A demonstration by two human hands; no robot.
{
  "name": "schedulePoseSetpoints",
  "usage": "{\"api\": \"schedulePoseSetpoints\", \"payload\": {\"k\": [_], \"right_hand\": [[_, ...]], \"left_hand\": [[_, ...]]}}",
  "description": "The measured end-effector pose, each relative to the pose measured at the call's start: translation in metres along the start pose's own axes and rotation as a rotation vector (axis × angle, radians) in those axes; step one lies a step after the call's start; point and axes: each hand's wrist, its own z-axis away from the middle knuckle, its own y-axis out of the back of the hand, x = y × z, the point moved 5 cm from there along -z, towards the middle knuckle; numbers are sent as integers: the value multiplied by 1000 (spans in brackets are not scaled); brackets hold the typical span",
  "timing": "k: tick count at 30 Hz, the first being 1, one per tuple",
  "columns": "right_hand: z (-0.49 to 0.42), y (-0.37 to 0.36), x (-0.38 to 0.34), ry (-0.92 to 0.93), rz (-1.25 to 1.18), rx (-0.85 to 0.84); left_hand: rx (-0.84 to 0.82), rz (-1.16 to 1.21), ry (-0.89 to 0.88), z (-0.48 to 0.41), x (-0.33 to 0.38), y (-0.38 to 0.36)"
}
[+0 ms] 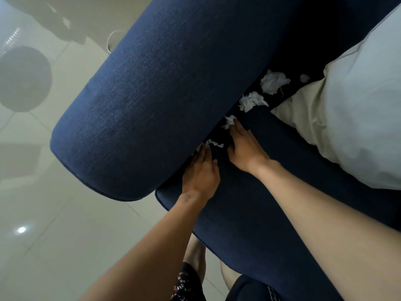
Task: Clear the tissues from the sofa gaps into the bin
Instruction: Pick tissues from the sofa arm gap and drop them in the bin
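Several crumpled white tissues lie along the gap between the blue sofa armrest (138,101) and the seat cushion (271,192). My left hand (200,170) reaches into the gap, its fingertips touching a small tissue (211,144). My right hand (245,148) rests on the seat edge with its fingertips against another tissue (229,121). Two bigger tissues lie farther along the gap, one (251,101) near the middle and one (273,81) at the far end. A tiny scrap (304,77) lies beside the pillow. Whether either hand grips a tissue is unclear.
A pale pillow (351,109) lies on the seat to the right of the gap. A dark round bin (23,78) stands on the glossy tiled floor (65,235) at the left. My legs show at the bottom edge.
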Motion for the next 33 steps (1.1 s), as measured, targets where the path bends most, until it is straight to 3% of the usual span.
{"api": "schedulePoseSetpoints", "payload": {"k": [9,16,22,29,33], "right_hand": [[23,14,1,-42,-169,100],[38,13,-5,-35,-138,136],[46,-3,-3,-44,-186,174],[59,6,-9,-56,-201,217],[75,27,-16,-41,-237,349]], "left_hand": [[-16,89,52,9,9,5],[-52,-16,82,0,5,6],[-73,59,177,-2,4,4],[55,82,65,17,15,26],[96,108,34,34,26,43]]}}
